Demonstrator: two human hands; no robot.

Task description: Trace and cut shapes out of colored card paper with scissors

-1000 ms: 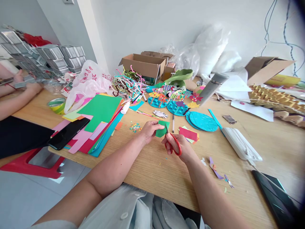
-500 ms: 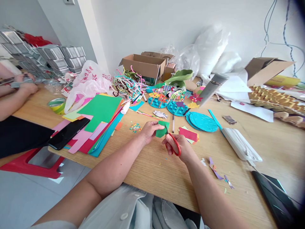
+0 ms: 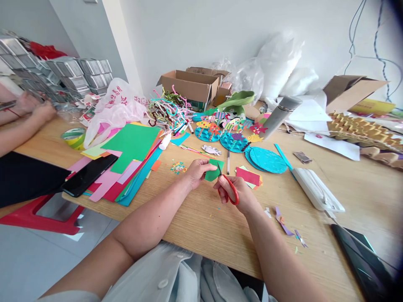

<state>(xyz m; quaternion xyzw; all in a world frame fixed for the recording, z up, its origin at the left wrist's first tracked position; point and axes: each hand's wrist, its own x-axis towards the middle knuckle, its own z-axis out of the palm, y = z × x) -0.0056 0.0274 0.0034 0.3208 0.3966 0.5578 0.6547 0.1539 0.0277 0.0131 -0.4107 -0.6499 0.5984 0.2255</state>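
A small piece of green paper [image 3: 211, 173] is pinched in my left hand [image 3: 198, 173] above the middle of the table. My right hand [image 3: 235, 192] has its fingers through the handles of red-handled scissors [image 3: 233, 193], whose dark blades lie at the right part of the green paper. Just right of the hands rests a small stack of red and coloured paper [image 3: 248, 176]. Tiny coloured scraps [image 3: 179, 167] lie to the left, and a pen [image 3: 228, 162] and a white fish cutout [image 3: 211, 149] are beyond.
Coloured sheets [image 3: 135, 142] and a black phone [image 3: 90, 175] lie left. Blue discs [image 3: 269, 160], a grey bottle [image 3: 281, 113], a white power strip [image 3: 317, 189] and a dark tablet [image 3: 359, 256] are right. Another person's hands [image 3: 42, 111] work at far left.
My hands and the scissors stay almost in the same place on the green paper. The other person's hands at far left have shifted slightly.
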